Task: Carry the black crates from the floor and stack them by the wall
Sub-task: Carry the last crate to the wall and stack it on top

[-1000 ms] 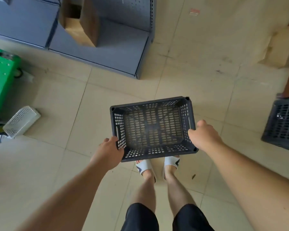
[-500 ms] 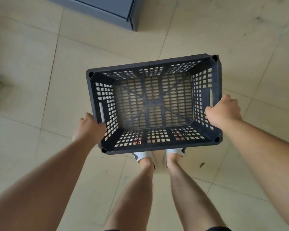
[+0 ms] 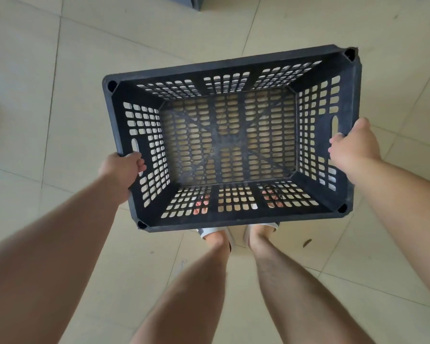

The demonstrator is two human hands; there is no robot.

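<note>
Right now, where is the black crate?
Head view centre: the black crate is above the feet, held between left hand and right hand.

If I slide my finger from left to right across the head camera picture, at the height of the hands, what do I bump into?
First the left hand, gripping one side of the crate → the black crate, empty and held above the floor → the right hand, gripping the other side.

view: head, single wide-angle | position: worn above the body | facing: steeply down, slightly forward, past own legs (image 3: 209, 281) to tiled floor (image 3: 60, 70) | range: near, black crate (image 3: 233, 64) fills frame centre
</note>
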